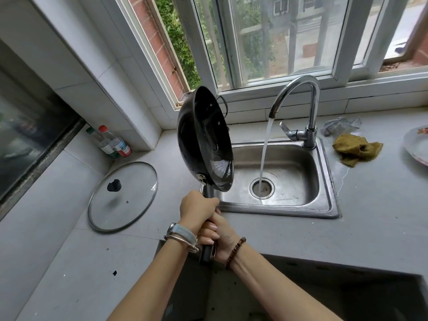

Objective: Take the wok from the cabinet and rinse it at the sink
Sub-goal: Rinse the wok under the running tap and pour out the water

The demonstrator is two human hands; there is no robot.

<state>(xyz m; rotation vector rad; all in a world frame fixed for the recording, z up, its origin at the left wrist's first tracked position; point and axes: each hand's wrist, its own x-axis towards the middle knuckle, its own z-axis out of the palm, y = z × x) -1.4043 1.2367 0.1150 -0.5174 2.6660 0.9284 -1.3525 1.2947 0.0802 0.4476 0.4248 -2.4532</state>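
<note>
Clenching both hands (208, 218) round the wok (203, 140) handle, tilted beside the sink (324, 181), lid (129, 205) left.

Daylight is being let in through a white-framed window (278, 42), beyond which greenery and a brick wall are being shown. White wall tiles (76, 54) are being met by the grey surface (382, 228) below.

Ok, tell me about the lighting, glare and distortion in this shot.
Head view: soft daylight from the window, with faint shadows. Wide-angle bending curves the window frames and counter edges. Glare streaks the faucet and sink; the wok, gripped by the left hand and right hand, mirrors tiles.
</note>
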